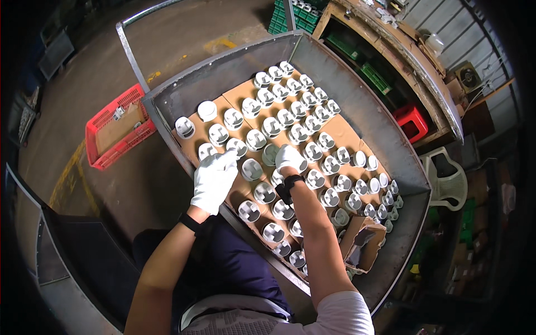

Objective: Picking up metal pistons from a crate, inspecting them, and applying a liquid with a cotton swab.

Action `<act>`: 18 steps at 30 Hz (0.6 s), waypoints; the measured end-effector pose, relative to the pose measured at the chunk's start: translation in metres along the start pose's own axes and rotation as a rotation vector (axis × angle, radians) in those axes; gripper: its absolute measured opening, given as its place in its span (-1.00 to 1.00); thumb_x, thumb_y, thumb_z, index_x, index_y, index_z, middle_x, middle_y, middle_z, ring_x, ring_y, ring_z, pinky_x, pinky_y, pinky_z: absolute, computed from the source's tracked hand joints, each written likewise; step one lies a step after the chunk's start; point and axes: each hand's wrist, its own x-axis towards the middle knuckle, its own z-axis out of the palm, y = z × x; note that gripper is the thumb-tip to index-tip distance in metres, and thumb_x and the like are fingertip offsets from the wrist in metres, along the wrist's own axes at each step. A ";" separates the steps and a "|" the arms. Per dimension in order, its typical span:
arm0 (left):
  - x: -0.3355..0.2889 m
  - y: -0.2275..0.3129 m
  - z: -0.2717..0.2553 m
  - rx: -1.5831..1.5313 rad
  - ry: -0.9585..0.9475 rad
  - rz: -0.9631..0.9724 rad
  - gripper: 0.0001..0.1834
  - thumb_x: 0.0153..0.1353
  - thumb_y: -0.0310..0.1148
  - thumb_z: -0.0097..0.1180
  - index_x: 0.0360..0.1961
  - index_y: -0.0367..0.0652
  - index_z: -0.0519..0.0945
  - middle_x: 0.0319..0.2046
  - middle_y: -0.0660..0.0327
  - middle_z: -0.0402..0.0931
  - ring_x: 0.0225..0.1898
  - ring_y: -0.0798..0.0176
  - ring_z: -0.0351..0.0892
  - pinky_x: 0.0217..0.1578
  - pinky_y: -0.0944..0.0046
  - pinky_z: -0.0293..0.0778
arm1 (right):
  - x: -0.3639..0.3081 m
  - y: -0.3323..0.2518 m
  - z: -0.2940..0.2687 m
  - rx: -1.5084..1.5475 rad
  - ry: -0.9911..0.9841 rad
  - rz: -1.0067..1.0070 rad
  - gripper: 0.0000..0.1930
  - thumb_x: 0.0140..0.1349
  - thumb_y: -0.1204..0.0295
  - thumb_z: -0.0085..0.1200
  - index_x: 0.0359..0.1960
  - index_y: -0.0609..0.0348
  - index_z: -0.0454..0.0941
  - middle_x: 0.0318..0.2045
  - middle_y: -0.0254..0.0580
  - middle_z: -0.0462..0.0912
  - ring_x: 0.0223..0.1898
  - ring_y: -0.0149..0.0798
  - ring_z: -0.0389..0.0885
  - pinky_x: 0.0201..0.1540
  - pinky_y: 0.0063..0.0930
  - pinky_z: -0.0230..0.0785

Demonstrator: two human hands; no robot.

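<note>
Rows of silvery metal pistons point(271, 127) stand upright on brown cardboard point(234, 100) inside a deep metal cart. My left hand point(215, 181), in a white glove, is at the cart's near left edge, its fingertips pinched at the rim of a piston point(237, 146). Also gloved in white, my right hand point(289, 158) reaches down among the pistons in the middle, fingers curled downward. A piston point(270, 155) stands just left of it. The glove hides those fingertips and whatever is under them. Most pistons show recessed undersides; a few show smooth round tops.
The cart's metal wall point(357, 92) rises around the pistons. An open cardboard box point(362, 245) sits in its right corner. Outside are a red crate point(120, 125) at left, a workbench point(413, 56) with a red stool point(410, 123), a pale plastic chair point(448, 181) and green crates point(293, 19).
</note>
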 end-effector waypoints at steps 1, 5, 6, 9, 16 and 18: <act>0.000 0.000 0.000 -0.029 0.017 0.018 -0.77 0.19 -0.36 0.16 -0.13 -0.03 0.71 -0.35 0.08 0.65 -0.29 -0.01 0.62 -0.19 0.04 0.56 | 0.000 -0.001 0.000 -0.011 0.004 0.007 -0.78 0.22 0.35 0.04 -0.23 0.01 0.74 -0.20 -0.09 0.77 -0.13 -0.02 0.76 -0.13 -0.09 0.56; 0.002 0.005 -0.004 -0.011 -0.022 -0.010 -0.77 0.17 -0.37 0.18 -0.13 -0.04 0.72 -0.36 0.08 0.65 -0.29 -0.02 0.62 -0.19 0.04 0.56 | 0.003 0.000 0.003 -0.017 -0.027 0.016 -0.78 0.22 0.34 0.04 -0.24 0.02 0.74 -0.19 -0.07 0.77 -0.14 -0.01 0.76 -0.14 -0.07 0.55; 0.002 0.005 -0.004 0.031 -0.030 -0.012 -0.77 0.17 -0.37 0.19 -0.14 -0.04 0.72 -0.37 0.08 0.65 -0.30 -0.01 0.62 -0.19 0.04 0.56 | 0.004 0.001 0.004 0.006 -0.042 0.018 -0.78 0.22 0.33 0.04 -0.25 0.02 0.74 -0.18 -0.05 0.76 -0.14 0.00 0.75 -0.14 -0.08 0.56; 0.001 0.001 -0.001 0.049 -0.019 0.003 -0.77 0.16 -0.36 0.19 -0.14 -0.04 0.73 -0.38 0.07 0.65 -0.31 -0.01 0.62 -0.21 0.04 0.56 | 0.021 0.016 -0.005 0.024 -0.075 -0.104 -0.77 0.23 0.33 0.03 -0.24 0.05 0.74 -0.19 0.02 0.75 -0.14 0.04 0.74 -0.13 -0.11 0.57; 0.002 0.000 -0.001 0.020 -0.073 -0.025 -0.68 0.16 -0.53 0.18 -0.03 -0.13 0.70 -0.28 0.12 0.69 -0.26 0.11 0.66 -0.14 0.18 0.57 | 0.072 0.047 -0.023 0.112 0.119 -0.072 -0.69 0.25 0.13 0.09 -0.10 0.00 0.62 -0.20 0.07 0.72 -0.15 0.17 0.70 -0.11 -0.09 0.55; 0.003 0.001 -0.002 0.023 -0.078 -0.020 -0.68 0.16 -0.54 0.18 -0.03 -0.15 0.70 -0.27 0.13 0.70 -0.26 0.12 0.66 -0.13 0.18 0.57 | 0.075 0.051 -0.020 0.295 -0.007 -0.183 -0.71 0.26 0.18 0.09 -0.10 0.05 0.61 -0.19 0.11 0.71 -0.09 0.15 0.68 -0.07 -0.10 0.53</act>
